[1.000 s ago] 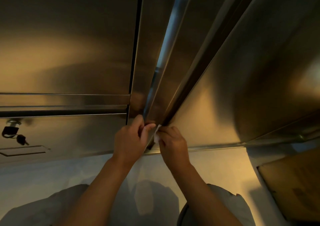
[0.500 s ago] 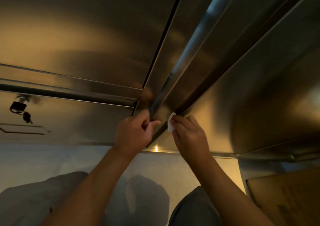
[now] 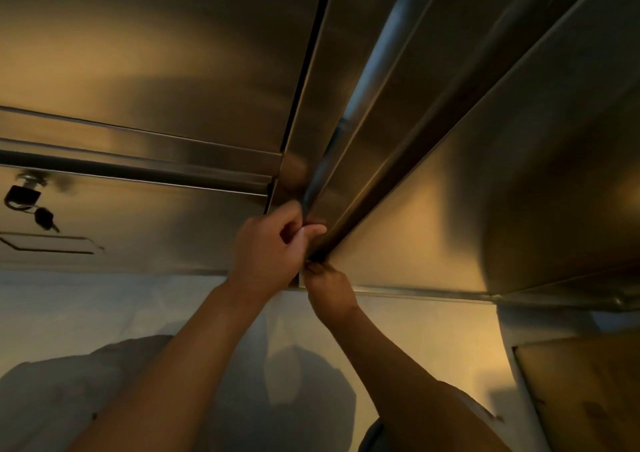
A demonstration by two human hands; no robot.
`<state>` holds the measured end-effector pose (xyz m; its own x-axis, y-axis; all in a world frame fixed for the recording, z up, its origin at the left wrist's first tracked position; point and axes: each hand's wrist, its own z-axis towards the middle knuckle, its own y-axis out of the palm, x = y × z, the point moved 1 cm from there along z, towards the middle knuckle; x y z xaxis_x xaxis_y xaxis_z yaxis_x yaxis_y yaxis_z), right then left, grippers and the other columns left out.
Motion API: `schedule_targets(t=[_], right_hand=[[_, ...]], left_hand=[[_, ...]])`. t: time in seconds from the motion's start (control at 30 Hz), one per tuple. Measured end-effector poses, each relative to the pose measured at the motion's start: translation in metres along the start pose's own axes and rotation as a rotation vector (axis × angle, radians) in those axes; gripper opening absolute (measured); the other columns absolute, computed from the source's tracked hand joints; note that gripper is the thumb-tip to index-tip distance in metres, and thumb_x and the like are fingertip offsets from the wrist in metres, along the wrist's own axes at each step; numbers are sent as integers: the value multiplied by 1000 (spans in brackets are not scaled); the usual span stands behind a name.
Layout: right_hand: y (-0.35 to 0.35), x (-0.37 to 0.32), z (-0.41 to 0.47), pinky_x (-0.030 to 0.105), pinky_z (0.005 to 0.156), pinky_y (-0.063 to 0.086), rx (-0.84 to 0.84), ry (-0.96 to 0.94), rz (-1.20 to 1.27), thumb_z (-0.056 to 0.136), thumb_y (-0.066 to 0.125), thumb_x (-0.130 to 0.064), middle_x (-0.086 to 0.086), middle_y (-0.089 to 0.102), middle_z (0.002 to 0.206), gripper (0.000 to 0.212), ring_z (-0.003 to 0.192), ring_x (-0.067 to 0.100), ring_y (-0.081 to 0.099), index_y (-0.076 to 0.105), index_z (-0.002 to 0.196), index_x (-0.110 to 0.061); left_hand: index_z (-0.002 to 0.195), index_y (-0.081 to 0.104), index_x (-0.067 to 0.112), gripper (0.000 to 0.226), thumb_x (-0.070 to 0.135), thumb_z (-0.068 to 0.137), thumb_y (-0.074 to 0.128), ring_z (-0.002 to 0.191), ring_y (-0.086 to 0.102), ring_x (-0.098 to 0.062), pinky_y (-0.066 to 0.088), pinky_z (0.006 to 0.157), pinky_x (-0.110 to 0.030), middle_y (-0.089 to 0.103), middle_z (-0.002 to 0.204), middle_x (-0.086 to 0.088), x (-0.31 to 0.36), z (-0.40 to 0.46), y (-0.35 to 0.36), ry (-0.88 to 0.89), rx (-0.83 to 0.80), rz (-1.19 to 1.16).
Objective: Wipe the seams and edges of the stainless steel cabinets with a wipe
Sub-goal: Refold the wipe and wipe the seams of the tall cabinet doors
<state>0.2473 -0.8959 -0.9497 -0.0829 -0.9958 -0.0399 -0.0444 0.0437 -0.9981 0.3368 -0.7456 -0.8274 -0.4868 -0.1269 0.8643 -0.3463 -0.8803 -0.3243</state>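
Your wipe shows only as a thin pale sliver at the foot of the dark vertical seam, right where it meets the cabinet's bottom edge. It sits pinched in the fingertips of your right hand, which is curled round it and pressed to that corner. Your left hand is just above, touching the right, its fingers curled on the edge of the door beside the seam (whether it grips the lip or only steadies it, you cannot tell from here). By my reading you are at the lowest end of this one seam; the long horizontal edge to the left and the seams higher up look untouched, so most of the job seems left. A padlock with keys hangs far left.
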Motion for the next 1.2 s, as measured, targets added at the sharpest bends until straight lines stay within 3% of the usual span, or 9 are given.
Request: schedule_targets(t=[0.17,0.3,0.43,0.5,0.57,0.77,0.9,1.03,1.2], right_hand=[[44,-6,2,37,68,62,32,228,212,84,75,-2,8,75,90,17,77,28,73,76,97,-13],[64,-19,3,36,76,58,26,349,378,90,71,-4,12,76,99,13,89,30,72,77,101,-8],[74,-24,7,27,58,59,92,335,413,64,92,-1,5,73,75,23,66,23,71,76,76,-12],[85,-20,5,32,76,61,139,332,378,82,78,-1,9,74,94,13,86,25,71,76,92,-8],[79,-20,2,39,102,50,32,321,371,103,49,-9,13,66,125,27,117,27,59,69,120,-7],[63,-21,-4,35,98,49,-47,317,333,101,53,-9,17,70,119,25,112,32,66,73,117,-7],[-2,-32,-24,18,83,47,275,376,432,84,68,1,9,75,97,18,91,25,71,79,94,-9],[-109,-44,-45,25,95,56,741,287,436,82,80,-1,10,73,113,25,104,20,70,78,106,-5],[-208,-38,-37,14,97,48,1061,148,253,90,75,-7,15,75,111,19,104,19,68,77,107,1]], left_hand=[[77,52,16,30,33,94,69,59,58,-16,52,59,-34,52,64,5,2,-3,4,-58,-9,-48],[79,52,20,31,45,92,65,68,66,-21,58,64,-46,58,69,-1,4,-3,5,-94,-15,-93],[77,49,29,33,50,94,66,70,67,-29,56,62,-56,59,71,-5,4,-3,3,-124,-36,-141],[77,49,29,31,49,94,65,66,64,-28,57,62,-57,56,70,-3,5,-4,3,-126,-45,-125],[78,49,27,30,50,91,62,64,63,-24,57,63,-56,55,69,-1,8,-5,3,-137,-49,-118],[76,50,23,32,50,89,62,61,60,-20,58,64,-48,55,66,2,11,-4,0,-155,-66,-112],[77,48,29,28,46,93,63,59,58,-14,55,58,-36,55,68,9,7,-4,-2,-78,-75,-61],[77,45,34,29,37,98,65,58,61,-14,56,56,-48,52,64,8,0,-3,-1,-6,-62,1],[80,47,24,29,41,99,62,51,53,-12,50,50,-48,49,62,8,-6,-1,1,52,-57,1]])
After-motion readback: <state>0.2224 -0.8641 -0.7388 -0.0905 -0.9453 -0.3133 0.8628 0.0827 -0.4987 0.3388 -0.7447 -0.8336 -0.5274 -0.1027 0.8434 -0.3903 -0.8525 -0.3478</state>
